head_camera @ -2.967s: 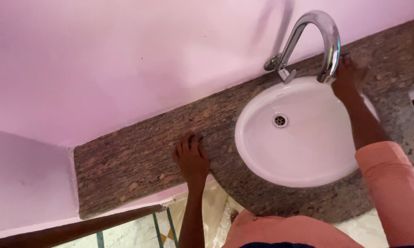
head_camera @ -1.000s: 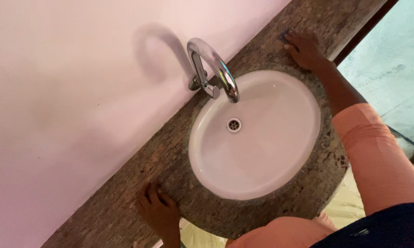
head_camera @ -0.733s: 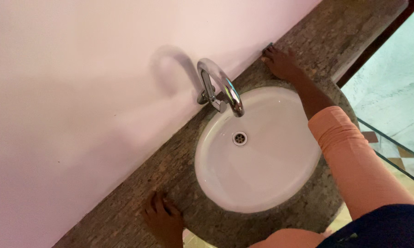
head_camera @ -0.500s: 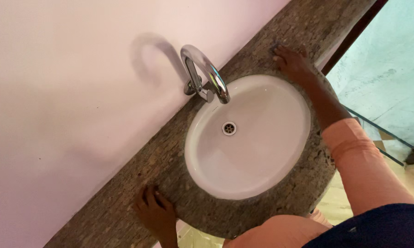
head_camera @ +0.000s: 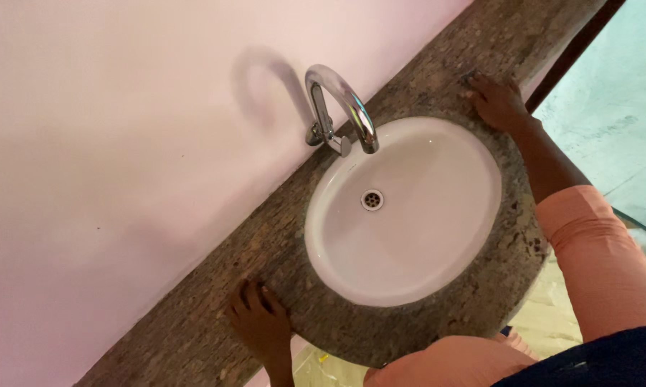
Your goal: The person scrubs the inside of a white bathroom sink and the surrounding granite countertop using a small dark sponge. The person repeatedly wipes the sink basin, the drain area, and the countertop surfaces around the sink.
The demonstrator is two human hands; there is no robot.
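A white oval basin (head_camera: 438,236) is set in a speckled brown stone counter (head_camera: 194,337), with a curved chrome tap (head_camera: 337,107) behind it. My left hand (head_camera: 262,330) lies flat on the counter at the basin's near left, fingers spread, holding nothing. My right hand (head_camera: 499,100) rests on the counter at the basin's far right rim. Its fingers press down on a small grey-blue piece (head_camera: 470,75) that is mostly hidden. My right arm in an orange sleeve (head_camera: 602,265) runs along the basin's right side.
A pale pink wall (head_camera: 122,143) rises right behind the counter. A dark frame edge (head_camera: 574,50) and a pale green floor (head_camera: 617,122) lie beyond the counter's right end. Yellowish sheeting (head_camera: 552,315) covers the floor below the counter's front.
My right hand has moved from beside the tap's spout to the counter at the basin's far right rim. The left hand has stayed flat on the counter. The view has swung.
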